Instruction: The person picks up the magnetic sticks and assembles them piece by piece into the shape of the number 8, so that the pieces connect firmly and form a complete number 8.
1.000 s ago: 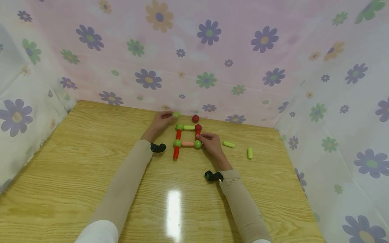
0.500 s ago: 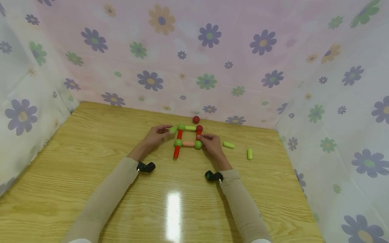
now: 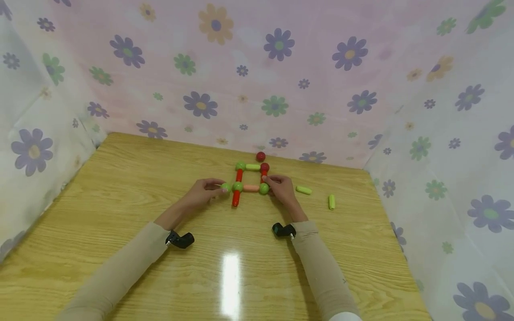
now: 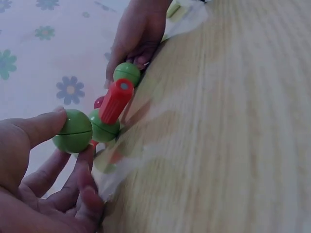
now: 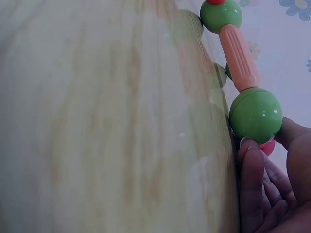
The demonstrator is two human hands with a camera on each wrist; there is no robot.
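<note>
A square of magnetic rods and balls lies on the wooden table. Green balls [image 3: 238, 187] sit at three of its corners and a red ball [image 3: 264, 167] at the far right one. Its sides are a yellow-green rod [image 3: 253, 167], a salmon rod [image 5: 239, 57] and two red rods. From the near left corner another red rod [image 4: 117, 101] sticks out toward the person. My left hand [image 3: 201, 194] pinches a loose green ball [image 4: 73, 131] between thumb and fingers, just left of that corner. My right hand [image 3: 282, 189] pinches the right-hand red rod [image 3: 263, 174], beside the near right ball.
Behind the square lies a loose red ball [image 3: 260, 156], close to the flowered backdrop [image 3: 225, 84]. Two yellow-green rods, a nearer-lying one [image 3: 304, 190] and a farther one [image 3: 331, 202], rest right of my right hand. Flowered cloth also walls both sides.
My left hand has brought the green ball from behind the far left corner toward the person, down to beside the near left corner. My right hand keeps its hold on the square.
</note>
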